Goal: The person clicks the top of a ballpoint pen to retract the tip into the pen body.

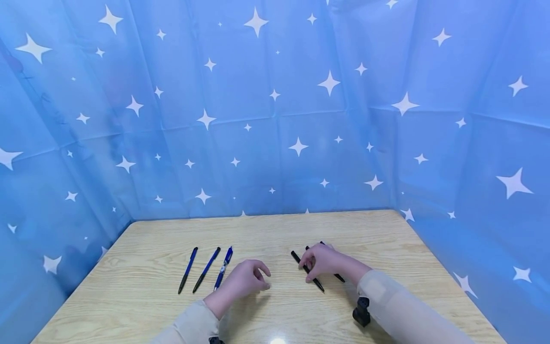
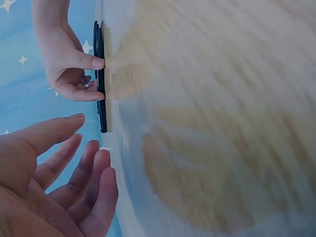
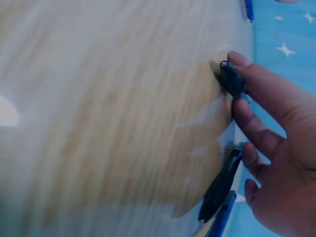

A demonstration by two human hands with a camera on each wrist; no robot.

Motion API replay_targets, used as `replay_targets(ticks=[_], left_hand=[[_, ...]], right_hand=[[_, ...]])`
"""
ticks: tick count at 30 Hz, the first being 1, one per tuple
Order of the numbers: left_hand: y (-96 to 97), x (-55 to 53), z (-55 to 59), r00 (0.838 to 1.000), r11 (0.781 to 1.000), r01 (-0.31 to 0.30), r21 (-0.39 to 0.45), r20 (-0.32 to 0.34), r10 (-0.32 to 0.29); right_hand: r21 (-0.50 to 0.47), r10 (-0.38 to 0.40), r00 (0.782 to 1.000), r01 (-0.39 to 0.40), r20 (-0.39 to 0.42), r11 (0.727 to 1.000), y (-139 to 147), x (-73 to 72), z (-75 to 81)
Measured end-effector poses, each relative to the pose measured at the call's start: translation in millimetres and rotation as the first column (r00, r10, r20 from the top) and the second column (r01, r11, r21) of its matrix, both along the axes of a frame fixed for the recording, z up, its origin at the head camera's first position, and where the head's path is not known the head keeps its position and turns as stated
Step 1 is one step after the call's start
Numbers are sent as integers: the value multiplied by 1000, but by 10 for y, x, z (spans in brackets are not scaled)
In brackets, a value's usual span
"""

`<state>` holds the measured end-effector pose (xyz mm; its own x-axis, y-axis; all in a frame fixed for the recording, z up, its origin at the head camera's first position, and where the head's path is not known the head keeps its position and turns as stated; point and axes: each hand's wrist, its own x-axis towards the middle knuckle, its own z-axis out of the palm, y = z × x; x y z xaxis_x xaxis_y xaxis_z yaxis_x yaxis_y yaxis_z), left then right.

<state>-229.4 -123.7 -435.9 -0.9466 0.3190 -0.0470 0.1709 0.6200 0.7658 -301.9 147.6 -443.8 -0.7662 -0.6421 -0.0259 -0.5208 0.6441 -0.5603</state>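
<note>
My right hand (image 1: 326,261) pinches a black pen (image 1: 317,283) between thumb and fingers, at the right half of the table. In the right wrist view, this black pen (image 3: 232,79) points end-on at the camera, at table level. Beside it, partly hidden under that hand, lie another black pen (image 3: 217,190) and a blue pen (image 3: 223,215). My left hand (image 1: 246,278) hovers over the table's middle, its fingers loosely bent and holding nothing. Just left of it lies a blue pen (image 1: 223,269) with a clip.
Two more blue pens with dark grips, the outer pen (image 1: 187,270) and the inner pen (image 1: 206,270), lie slanted at the left. The light wooden table (image 1: 266,239) has rounded far corners. A blue curtain with white stars (image 1: 258,119) hangs around it.
</note>
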Motion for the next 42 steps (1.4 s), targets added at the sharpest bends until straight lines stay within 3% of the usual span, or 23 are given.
replay_targets(ticks=[18, 27, 31, 36, 42], left_hand=[[32, -15, -19, 1000, 999, -6, 54, 13, 6], [22, -12, -23, 1000, 998, -2, 60, 9, 2], [17, -16, -4, 1000, 999, -10, 50, 7, 10], [9, -39, 59, 1000, 999, -26, 37, -11, 27], [1, -82, 149, 998, 999, -41, 21, -46, 42]], right_hand=[[139, -72, 996, 78, -43, 987, -113, 117, 148], [160, -165, 986, 157, 35, 975, -155, 90, 208], [71, -194, 972, 185, 137, 980, -129, 65, 239], [-110, -131, 951, 168, 279, 980, -79, 36, 309], [-186, -97, 947, 160, 305, 970, -58, 13, 451]])
